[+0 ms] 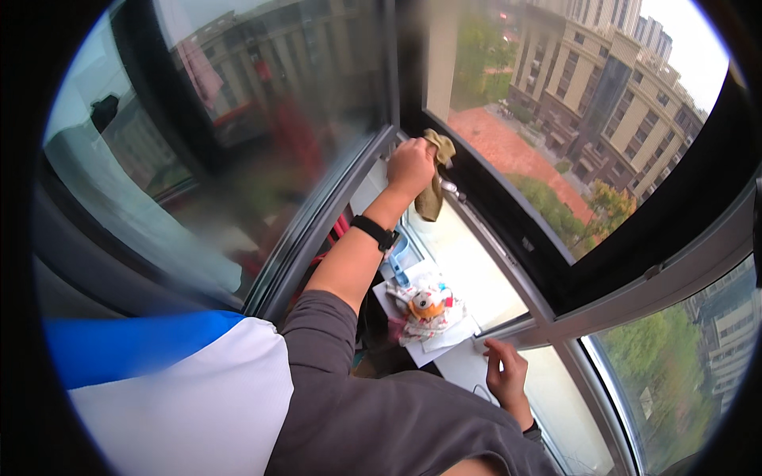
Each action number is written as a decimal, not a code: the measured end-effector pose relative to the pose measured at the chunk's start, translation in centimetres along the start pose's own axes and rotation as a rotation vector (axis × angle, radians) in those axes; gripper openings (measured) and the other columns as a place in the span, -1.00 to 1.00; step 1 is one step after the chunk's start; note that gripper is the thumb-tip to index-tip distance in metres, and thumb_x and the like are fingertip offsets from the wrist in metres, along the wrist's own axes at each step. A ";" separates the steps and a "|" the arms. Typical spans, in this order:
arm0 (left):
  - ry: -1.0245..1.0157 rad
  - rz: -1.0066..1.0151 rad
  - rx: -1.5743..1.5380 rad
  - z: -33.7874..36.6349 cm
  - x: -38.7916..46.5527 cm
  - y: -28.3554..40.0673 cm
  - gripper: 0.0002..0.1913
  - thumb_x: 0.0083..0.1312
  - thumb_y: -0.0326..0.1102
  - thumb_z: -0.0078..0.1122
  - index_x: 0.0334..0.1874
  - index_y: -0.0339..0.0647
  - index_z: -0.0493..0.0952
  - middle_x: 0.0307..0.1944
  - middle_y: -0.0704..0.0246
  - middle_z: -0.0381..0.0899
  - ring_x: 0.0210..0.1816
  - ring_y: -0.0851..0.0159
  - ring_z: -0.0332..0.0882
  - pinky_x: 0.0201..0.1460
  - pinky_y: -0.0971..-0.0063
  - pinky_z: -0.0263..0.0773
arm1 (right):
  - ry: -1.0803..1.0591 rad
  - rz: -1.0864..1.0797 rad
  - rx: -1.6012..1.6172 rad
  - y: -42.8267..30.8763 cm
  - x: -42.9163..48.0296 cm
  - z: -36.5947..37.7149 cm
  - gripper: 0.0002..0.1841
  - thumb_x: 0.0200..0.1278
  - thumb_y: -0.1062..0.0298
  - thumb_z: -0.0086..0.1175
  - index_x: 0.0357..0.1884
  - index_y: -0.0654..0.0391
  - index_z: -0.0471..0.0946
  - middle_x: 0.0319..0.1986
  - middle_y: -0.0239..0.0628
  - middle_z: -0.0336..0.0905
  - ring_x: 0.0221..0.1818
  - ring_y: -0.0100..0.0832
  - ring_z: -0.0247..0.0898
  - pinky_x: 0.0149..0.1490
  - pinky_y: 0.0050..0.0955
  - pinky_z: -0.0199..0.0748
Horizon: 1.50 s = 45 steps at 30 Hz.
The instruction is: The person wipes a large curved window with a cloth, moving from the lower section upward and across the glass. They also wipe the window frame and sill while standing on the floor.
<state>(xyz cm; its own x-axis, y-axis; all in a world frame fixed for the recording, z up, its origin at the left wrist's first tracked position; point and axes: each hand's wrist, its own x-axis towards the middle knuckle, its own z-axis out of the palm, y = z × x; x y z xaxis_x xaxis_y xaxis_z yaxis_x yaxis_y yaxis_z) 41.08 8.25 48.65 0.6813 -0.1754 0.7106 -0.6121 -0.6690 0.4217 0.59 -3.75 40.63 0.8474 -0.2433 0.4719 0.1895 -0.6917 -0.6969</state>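
Note:
My left hand (411, 168) grips an olive-brown cloth (430, 199), which hangs below the fist and bunches out above it. The fist is at the inner corner of a dark window frame (512, 220), beside a light-coloured window handle (449, 187). A black watch (375, 232) is on that forearm. Lower down, my right hand (507, 375) has loosely curled fingers with a gap inside the curl, and nothing shows in it. Its fingertips are close to the pale window frame (524, 333); whether they touch it I cannot tell.
An open glass sash (297, 119) stands on the left. Below my left arm, a white surface (425, 357) bears an orange-and-white plush toy (425, 303), printed fabric (437, 324) and a light-blue plastic item (399, 259). White-and-blue fabric (196, 392) fills the lower left.

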 end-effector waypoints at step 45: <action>0.685 0.204 -0.614 -5.3 37.8 8.6 -0.68 0.36 -0.38 -0.04 0.11 -0.35 0.47 0.10 -0.10 0.53 0.18 -0.18 0.46 0.24 0.16 0.37 | 0.032 0.198 -0.103 2.9 -2.9 -3.4 -0.65 0.23 0.69 0.08 0.04 0.15 0.58 -0.23 -0.02 0.69 -0.24 -0.22 0.70 -0.16 -0.35 0.61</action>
<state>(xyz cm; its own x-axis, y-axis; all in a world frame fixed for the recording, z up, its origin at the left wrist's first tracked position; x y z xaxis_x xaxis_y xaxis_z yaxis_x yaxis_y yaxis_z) 59.43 -0.28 82.17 0.2731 0.3461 0.8976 -0.9310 -0.1397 0.3371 -3.07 -7.39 39.08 0.8464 -0.4019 0.3495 -0.0322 -0.6936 -0.7197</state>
